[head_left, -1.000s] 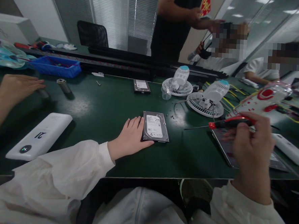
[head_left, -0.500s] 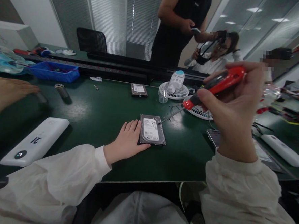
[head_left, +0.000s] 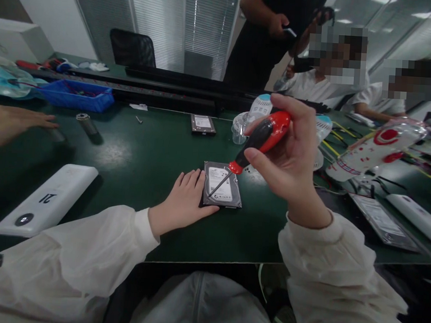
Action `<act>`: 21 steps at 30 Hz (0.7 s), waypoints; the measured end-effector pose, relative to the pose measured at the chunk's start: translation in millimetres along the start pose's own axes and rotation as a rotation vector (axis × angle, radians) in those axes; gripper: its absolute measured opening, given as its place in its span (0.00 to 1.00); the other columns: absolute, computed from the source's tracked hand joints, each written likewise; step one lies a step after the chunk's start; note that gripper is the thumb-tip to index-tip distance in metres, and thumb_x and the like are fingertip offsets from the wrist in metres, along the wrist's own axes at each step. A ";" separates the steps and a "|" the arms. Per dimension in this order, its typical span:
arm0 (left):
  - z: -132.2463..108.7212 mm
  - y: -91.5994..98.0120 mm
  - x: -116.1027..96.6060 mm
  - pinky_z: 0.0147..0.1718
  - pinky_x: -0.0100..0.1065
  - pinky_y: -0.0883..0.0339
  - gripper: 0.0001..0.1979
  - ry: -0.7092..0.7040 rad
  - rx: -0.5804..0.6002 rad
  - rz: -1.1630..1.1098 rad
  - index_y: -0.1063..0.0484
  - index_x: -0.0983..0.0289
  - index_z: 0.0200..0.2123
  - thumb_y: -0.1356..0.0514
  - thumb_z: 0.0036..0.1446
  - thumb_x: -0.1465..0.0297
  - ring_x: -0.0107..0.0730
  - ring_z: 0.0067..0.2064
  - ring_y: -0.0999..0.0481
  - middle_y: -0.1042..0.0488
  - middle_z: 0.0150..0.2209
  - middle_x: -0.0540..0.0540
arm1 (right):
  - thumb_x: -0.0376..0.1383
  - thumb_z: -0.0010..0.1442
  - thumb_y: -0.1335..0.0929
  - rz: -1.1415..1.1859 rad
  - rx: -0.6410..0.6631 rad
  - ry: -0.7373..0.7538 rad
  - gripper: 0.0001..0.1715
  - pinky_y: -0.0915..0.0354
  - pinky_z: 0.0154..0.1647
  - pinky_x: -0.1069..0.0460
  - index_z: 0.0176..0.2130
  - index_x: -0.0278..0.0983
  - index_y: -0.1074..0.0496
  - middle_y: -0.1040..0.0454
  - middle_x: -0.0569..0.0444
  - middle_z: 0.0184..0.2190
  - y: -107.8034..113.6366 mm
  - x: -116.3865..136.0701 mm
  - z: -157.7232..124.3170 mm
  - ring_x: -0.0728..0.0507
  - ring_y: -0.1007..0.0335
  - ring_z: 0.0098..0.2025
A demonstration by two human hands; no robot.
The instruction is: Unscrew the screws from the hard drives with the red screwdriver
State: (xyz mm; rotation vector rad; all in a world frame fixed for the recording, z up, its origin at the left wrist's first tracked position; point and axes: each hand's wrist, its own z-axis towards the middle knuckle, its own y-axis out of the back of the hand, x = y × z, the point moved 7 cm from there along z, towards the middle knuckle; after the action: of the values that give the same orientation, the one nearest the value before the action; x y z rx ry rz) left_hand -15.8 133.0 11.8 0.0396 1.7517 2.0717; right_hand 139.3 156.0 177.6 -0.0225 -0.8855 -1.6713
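A silver hard drive (head_left: pixel 222 185) with a white label lies flat on the dark green table (head_left: pixel 146 147). My left hand (head_left: pixel 184 202) rests flat beside it, fingers stretched out and touching its left edge. My right hand (head_left: pixel 287 156) is closed round the red and black handle of a screwdriver (head_left: pixel 255 142). The thin shaft slants down to the left and its tip is at the drive's near left corner.
A white power bank (head_left: pixel 47 199) lies at the left, with another person's hand (head_left: pixel 11 122) beyond it. A second hard drive (head_left: pixel 202 123), a metal cylinder (head_left: pixel 86 123), a blue bin (head_left: pixel 77 95), small fans and a plastic bag sit further back. People stand and sit behind.
My right hand has brought the screwdriver from the right side in over the drive and lowered it, so the tip has gone from the far right corner to the near left corner.
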 end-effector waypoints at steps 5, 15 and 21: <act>0.5 -0.2 -0.2 0.69 0.62 0.51 0.49 -0.008 0.000 -0.005 0.50 0.70 0.71 0.48 0.61 0.39 0.63 0.72 0.43 0.43 0.71 0.75 | 0.48 0.65 0.31 0.030 0.076 -0.012 0.37 0.24 0.49 0.47 0.67 0.48 0.48 0.38 0.47 0.65 -7.6 -1.8 -2.1 0.42 0.27 0.55; 0.8 2.0 -1.9 0.69 0.62 0.52 0.50 0.013 0.044 0.001 0.50 0.72 0.71 0.48 0.61 0.39 0.63 0.73 0.45 0.45 0.72 0.76 | 0.50 0.66 0.33 -0.034 0.128 -0.040 0.39 0.24 0.49 0.45 0.68 0.47 0.50 0.32 0.46 0.58 -16.5 -9.7 -4.2 0.39 0.28 0.56; 0.8 1.6 -2.9 0.69 0.62 0.52 0.50 0.009 0.036 0.022 0.51 0.73 0.71 0.47 0.62 0.40 0.63 0.73 0.45 0.45 0.72 0.77 | 0.49 0.64 0.31 0.100 0.082 0.072 0.37 0.22 0.46 0.44 0.66 0.48 0.45 0.31 0.48 0.57 -17.5 -9.0 -0.9 0.40 0.26 0.52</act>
State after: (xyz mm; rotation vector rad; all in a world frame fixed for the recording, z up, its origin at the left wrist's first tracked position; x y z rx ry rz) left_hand -13.4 132.6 14.2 0.0603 1.8013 2.0592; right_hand 127.7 163.4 163.5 0.0484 -0.8842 -1.5321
